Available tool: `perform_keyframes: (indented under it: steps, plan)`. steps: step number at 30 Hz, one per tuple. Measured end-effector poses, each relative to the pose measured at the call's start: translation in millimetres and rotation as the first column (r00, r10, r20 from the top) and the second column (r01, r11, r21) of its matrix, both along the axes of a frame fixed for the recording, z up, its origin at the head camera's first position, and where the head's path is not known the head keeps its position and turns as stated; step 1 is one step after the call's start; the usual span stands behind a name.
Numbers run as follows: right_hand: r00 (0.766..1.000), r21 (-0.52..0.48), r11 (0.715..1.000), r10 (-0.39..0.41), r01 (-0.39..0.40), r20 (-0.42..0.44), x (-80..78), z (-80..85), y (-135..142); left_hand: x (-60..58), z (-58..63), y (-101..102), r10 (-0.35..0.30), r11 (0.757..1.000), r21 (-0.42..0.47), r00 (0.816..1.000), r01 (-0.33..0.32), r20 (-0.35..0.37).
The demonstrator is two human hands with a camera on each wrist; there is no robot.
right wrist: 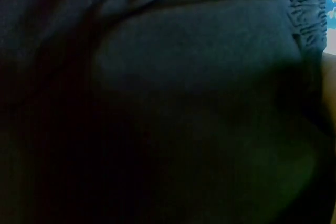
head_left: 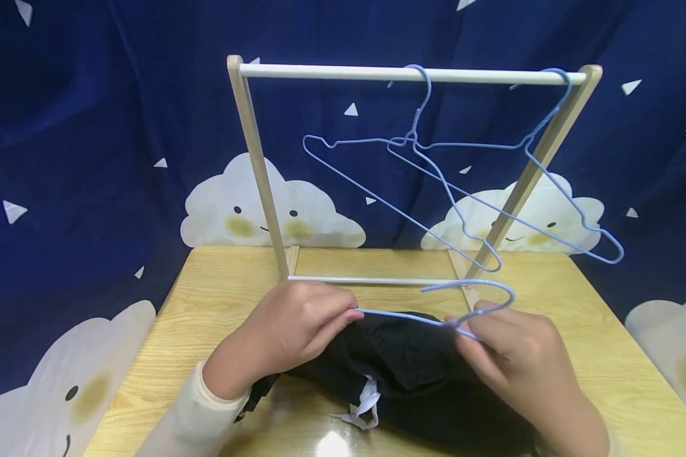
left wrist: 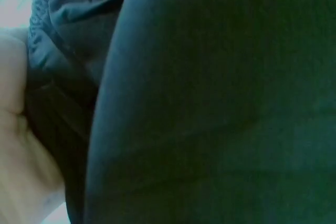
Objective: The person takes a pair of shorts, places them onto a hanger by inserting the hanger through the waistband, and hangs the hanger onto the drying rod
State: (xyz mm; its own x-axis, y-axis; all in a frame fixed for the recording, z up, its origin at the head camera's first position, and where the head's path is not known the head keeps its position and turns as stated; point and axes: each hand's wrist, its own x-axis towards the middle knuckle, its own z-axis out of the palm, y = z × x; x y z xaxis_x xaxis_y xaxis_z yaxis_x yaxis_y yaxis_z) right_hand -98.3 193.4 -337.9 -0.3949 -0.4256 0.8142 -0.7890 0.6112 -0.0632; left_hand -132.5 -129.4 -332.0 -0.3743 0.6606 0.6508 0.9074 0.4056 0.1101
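Note:
A light-blue wire hanger spans both hands in the head view, its hook curving up near the right hand. My left hand pinches one end of it between thumb and fingers. With thumb and forefinger, my right hand grips it just beside the hook. Black cloth, a garment with white tags, lies bunched beneath and behind the hands. Its gathered elastic edge shows beside the hand in the left wrist view. Dark fabric fills most of the right wrist view. The hanger's lower part is hidden.
Behind the hands, a wooden rack with a white top rail stands on the wooden table. Two more blue hangers hang from that rail, one near the middle and another by the right post. A navy curtain with clouds is behind.

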Motion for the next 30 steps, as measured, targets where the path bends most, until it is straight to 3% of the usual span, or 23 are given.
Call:
perform_keyframes:
  steps: [5,13,22,30]
  plan:
    - [1.0,-0.001,1.0,-0.002,0.002,0.025,-1.0,3.2,-3,3.8,2.4,-2,0.065,0.997,0.046,0.997,-0.063,-0.049]
    - [0.999,-0.014,1.0,-0.022,0.023,0.043,-2.5,13.6,-5,3.2,9.2,-20,0.171,0.971,0.181,0.984,-0.159,-0.056]
    - [0.996,-0.002,1.0,-0.023,0.024,0.085,-2.8,7.9,3,0.2,13.3,-32,0.18,0.965,0.207,0.982,-0.164,-0.064]
    - [0.99,0.038,0.997,-0.065,0.061,0.124,-0.7,12.5,19,-8.7,16.5,-40,0.147,0.968,0.204,0.989,-0.145,0.005]
